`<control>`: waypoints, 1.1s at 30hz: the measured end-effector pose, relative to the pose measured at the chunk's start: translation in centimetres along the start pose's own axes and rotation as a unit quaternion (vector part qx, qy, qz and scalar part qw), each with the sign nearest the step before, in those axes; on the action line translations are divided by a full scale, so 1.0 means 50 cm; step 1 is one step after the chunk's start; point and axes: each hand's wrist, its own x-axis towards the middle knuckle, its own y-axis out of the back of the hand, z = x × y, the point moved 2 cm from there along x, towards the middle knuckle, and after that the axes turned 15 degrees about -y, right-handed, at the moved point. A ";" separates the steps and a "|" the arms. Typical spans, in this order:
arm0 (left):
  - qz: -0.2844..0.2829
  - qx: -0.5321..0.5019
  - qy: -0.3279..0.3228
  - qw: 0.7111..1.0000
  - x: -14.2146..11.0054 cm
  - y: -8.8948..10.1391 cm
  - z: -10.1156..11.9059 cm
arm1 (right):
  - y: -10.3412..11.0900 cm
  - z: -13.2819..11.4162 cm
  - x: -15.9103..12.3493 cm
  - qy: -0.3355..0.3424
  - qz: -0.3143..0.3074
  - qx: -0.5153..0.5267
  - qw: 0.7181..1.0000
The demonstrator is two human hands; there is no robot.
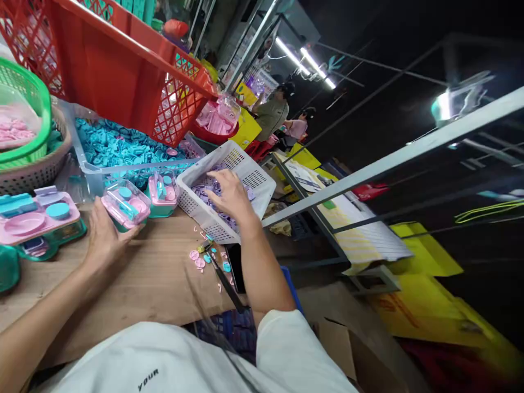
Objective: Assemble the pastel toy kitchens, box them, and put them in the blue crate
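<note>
My left hand (104, 232) is closed round a small pink toy box (126, 204) with a clear lid and teal pieces inside, held just above the wooden table (155, 278). My right hand (231, 196) reaches down into a white perforated basket (254, 177) of small purple plastic parts (207, 191); its fingers curl among them, and what they hold is hidden. A second pink toy box (162, 191) stands between the two hands.
A red crate (110, 71) hangs over a clear bin of blue parts (110, 147). A green basket (24, 117) and a pink tray set (36, 218) lie at left. Loose pink and teal bits (204, 259) dot the table. Two people (282, 114) work farther back.
</note>
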 end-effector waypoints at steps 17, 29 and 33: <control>-0.041 0.284 0.026 0.958 -0.005 0.243 0.109 | -0.045 0.035 -0.213 -0.070 -0.279 0.466 0.837; -0.171 0.278 0.195 0.925 -0.016 0.258 0.139 | -0.200 -0.045 -0.280 -0.160 -0.224 0.183 0.944; -0.143 0.170 0.133 0.966 -0.061 0.259 0.136 | -0.151 -0.032 -0.268 0.025 -0.206 0.170 0.963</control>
